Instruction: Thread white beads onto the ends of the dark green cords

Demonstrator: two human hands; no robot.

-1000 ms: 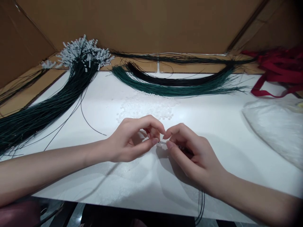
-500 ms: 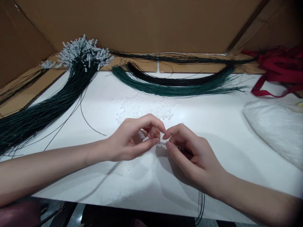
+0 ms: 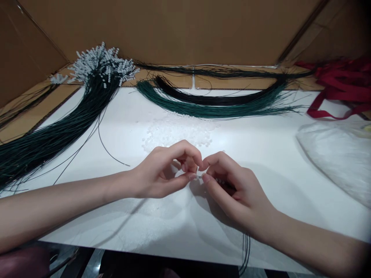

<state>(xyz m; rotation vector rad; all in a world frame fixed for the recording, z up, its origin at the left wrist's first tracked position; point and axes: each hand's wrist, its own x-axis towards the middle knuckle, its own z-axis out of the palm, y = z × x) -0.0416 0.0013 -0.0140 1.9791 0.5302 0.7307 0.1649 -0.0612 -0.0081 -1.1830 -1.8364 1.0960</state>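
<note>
1. Where the left hand (image 3: 159, 173) and the right hand (image 3: 234, 189) nearly met, a short stretch of thin dark wire (image 3: 199, 177) lay in the narrow gap between their thumb tips, over the middle of a smooth white tabletop (image 3: 286, 154).
2. Left hand pinched the wire's left part between thumb tip and a bent finger; forefinger arched above.
3. Right hand gripped it from the other side, thumb on the near face, opposing finger mostly hidden.
4. Forefinger tips stood above the wire, touching or just beside each other; could not tell which.
5. Small round white beads (image 3: 220, 181) showed behind the right thumb, under the curled fingers. Pale speck by the left thumb tip, too small to identify.
6. Several slender dark strands (image 3: 246, 251) hung below the right wrist, past the tabletop's near edge; any join with the wire was hidden.
7. Just beyond the left hand: loose scatter of translucent white beads (image 3: 178, 135).
8. Farther back: curved bundle of green wires (image 3: 199, 111), with a curved bundle of black wires (image 3: 211, 100) behind it.
9. Far left: thick sheaf of dark green wires (image 3: 66, 119) with white beaded tips (image 3: 102, 63). Far right: clear plastic bag (image 3: 339, 158), dark red fabric ribbon (image 3: 348, 81) behind.
</note>
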